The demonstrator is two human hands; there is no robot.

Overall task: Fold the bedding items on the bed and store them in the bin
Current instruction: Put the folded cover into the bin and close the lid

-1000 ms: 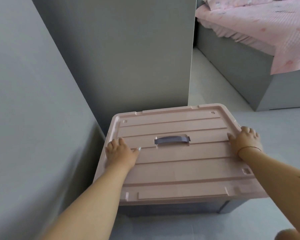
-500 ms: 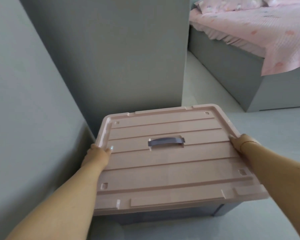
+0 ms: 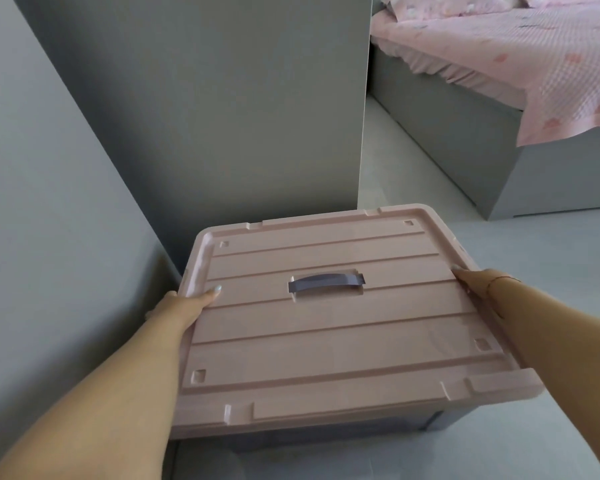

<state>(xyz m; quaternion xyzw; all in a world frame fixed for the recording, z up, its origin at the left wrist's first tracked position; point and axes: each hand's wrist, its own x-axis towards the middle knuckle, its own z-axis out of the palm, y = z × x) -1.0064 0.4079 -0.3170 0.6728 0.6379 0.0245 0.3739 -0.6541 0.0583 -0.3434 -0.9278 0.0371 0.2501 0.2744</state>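
A storage bin (image 3: 433, 424) with grey walls stands on the floor in front of me, covered by a pink ribbed lid (image 3: 326, 327) with a grey handle (image 3: 326, 282) in its middle. My left hand (image 3: 184, 306) grips the lid's left edge, thumb on top, fingers hidden below the rim. My right hand (image 3: 478, 285) grips the lid's right edge, fingers hidden under it. The bed (image 3: 520, 57) with pink bedding lies at the upper right. The bin's contents are hidden.
A grey wall (image 3: 49, 202) runs along the left, close to the bin. A grey cabinet panel (image 3: 222, 116) stands right behind the bin. The grey bed frame (image 3: 465, 133) sits at right. Pale floor (image 3: 551, 258) stretches between bin and bed.
Both hands slid from the top of the lid out to its side edges and now grip them. The view shifted slightly, bringing the bin nearer.
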